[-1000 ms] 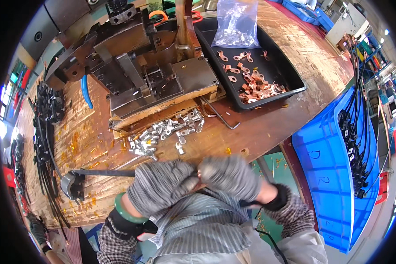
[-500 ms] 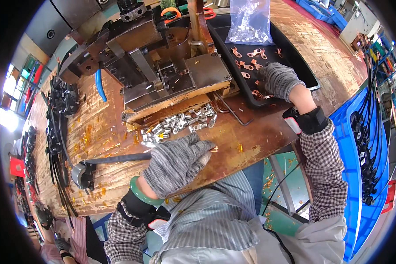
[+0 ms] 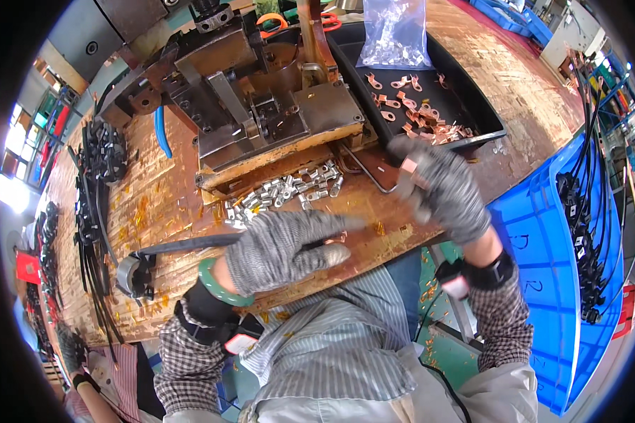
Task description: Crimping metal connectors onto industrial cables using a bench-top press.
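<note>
Over scuffed wood, L hand clasps blk cable, R hand pinches Cu lug.

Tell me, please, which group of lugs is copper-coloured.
The loose lugs in the black tray; the table pile beside the press and the bagged lugs are silver-coloured.

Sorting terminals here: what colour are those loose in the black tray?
Copper; the head view shows the loose terminals best, in the black tray.
</note>
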### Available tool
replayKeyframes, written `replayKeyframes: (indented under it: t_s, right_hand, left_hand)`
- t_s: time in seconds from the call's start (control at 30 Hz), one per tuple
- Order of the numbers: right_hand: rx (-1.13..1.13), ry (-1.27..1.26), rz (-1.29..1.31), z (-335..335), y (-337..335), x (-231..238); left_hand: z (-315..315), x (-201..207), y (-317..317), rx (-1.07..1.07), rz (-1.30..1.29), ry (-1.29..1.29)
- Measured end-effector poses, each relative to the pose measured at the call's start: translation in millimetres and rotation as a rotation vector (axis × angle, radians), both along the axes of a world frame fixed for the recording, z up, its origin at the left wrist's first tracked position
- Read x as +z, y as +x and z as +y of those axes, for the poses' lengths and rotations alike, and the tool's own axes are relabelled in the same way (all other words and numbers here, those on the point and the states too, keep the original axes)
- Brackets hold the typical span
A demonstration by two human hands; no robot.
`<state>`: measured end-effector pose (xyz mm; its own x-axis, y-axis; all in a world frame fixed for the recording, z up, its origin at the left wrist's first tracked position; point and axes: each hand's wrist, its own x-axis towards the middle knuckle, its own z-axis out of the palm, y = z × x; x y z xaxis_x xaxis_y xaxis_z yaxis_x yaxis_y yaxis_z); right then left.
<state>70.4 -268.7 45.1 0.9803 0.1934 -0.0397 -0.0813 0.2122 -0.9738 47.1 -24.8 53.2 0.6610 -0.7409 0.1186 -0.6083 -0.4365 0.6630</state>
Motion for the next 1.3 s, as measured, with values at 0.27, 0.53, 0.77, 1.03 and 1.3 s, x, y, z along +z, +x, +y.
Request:
replayKeyframes:
  t_s: [0.27,0.53,0.77,1.03,1.3]
  right_hand:
    - [0.335,-0.321,0.180,15.1,-34.7,-24.0]
    - [0.301,-0.188,-0.055,27.3,-38.4,-14.6]
    - [0.284,-0.423,-0.316,31.1,-34.5,-7.2]
    - [0.318,-0.335,-0.170,31.5,-41.2,2.4]
    - [0.203,-0.262,-0.188,41.2,-39.4,-13.8]
  left_hand:
    - [21.9,11.4,-1.3,0.106,0.218,-0.071]
    - [18.5,8.1,-6.0,0.147,0.177,-0.104]
    - [17.8,9.1,-7.4,0.174,0.262,-0.140]
    - [14.2,-4.5,-8.8,0.167,0.024,-0.183]
    - [4.5,-4.4,-16.7,0.253,-0.526,0.368]
